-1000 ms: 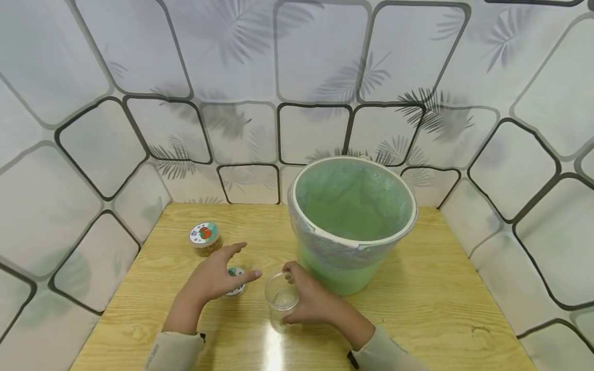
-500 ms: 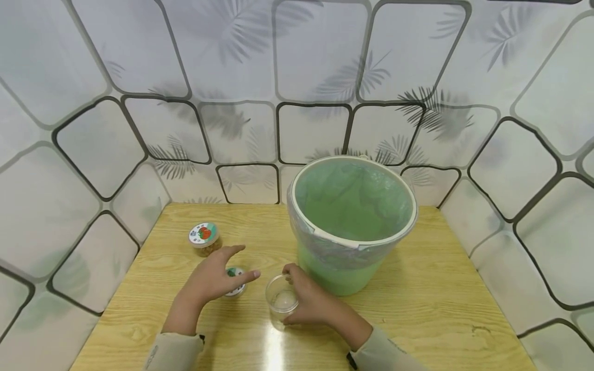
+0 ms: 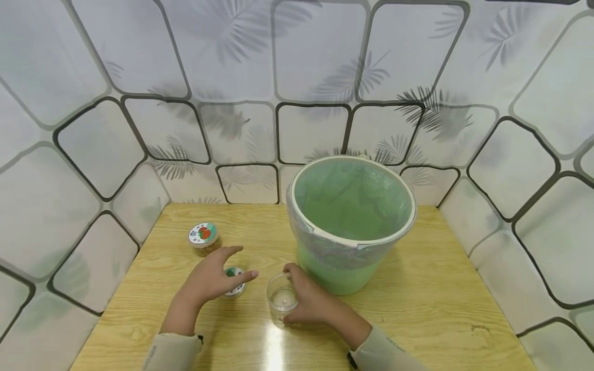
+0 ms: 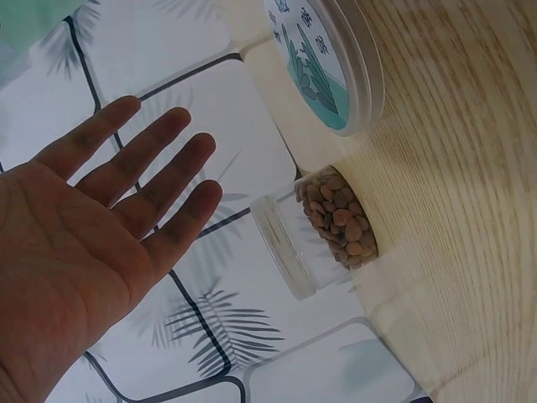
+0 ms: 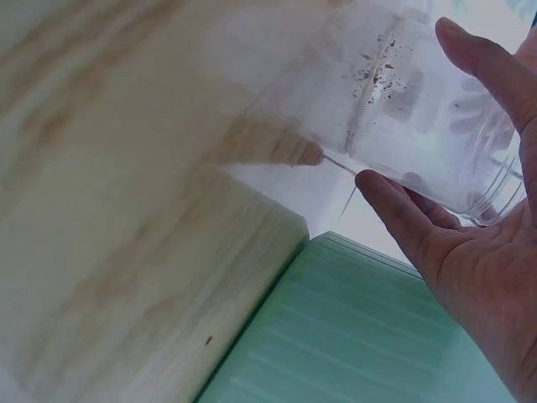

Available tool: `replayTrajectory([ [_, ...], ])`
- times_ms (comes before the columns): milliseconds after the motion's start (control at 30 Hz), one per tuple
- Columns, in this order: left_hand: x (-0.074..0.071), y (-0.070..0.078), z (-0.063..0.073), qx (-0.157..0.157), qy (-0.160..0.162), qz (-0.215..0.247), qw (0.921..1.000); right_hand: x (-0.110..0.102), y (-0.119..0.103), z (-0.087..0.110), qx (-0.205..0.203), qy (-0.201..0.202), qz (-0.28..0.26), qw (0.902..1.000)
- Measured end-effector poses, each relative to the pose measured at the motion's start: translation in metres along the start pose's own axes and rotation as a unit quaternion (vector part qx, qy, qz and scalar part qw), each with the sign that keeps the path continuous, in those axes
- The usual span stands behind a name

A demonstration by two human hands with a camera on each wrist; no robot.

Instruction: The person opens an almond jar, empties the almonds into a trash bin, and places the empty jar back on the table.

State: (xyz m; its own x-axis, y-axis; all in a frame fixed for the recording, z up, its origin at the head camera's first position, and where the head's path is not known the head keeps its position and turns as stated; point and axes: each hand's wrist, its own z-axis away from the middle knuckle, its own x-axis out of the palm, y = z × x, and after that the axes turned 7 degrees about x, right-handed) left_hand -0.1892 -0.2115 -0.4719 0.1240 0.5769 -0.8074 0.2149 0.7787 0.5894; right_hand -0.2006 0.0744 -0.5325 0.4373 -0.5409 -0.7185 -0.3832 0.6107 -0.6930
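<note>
A clear plastic jar (image 3: 280, 309) without a lid stands on the table, and my right hand (image 3: 310, 303) grips it from the right side. Small brown specks cling inside near its bottom, as the right wrist view shows. My left hand (image 3: 209, 278) hovers with fingers spread and thumb out, holding nothing. Partly hidden below it is a round lid (image 4: 315, 75) with a green plant picture, label up on the table. Beyond the left hand is a lidded jar (image 4: 336, 218) of brown nuggets, its top (image 3: 203, 234) showing red tomatoes.
Right behind my right hand stands a large green bin (image 3: 339, 278) with a pale rim and a clear liner bag. The wood-grain table (image 3: 431, 309) ends at patterned walls (image 3: 246, 134) behind and on both sides.
My left hand has drifted very slightly left, still spread. The right hand keeps its grip on the clear jar, which has barely shifted.
</note>
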Motion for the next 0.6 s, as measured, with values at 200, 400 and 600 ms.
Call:
replayTrajectory([
  [200,-0.002,-0.002,0.003,-0.007,0.003,0.003,1.0000,-0.002,-0.006,0.001,-0.013,-0.007,0.003,0.9999],
  [400,-0.004,-0.004,0.006,-0.010,0.009,-0.004,0.9999,-0.008,-0.016,0.000,-0.034,-0.006,0.030,0.9989],
  [600,-0.006,-0.005,0.009,-0.010,0.015,-0.005,0.9998,-0.013,-0.027,-0.003,-0.054,0.004,0.067,0.9963],
])
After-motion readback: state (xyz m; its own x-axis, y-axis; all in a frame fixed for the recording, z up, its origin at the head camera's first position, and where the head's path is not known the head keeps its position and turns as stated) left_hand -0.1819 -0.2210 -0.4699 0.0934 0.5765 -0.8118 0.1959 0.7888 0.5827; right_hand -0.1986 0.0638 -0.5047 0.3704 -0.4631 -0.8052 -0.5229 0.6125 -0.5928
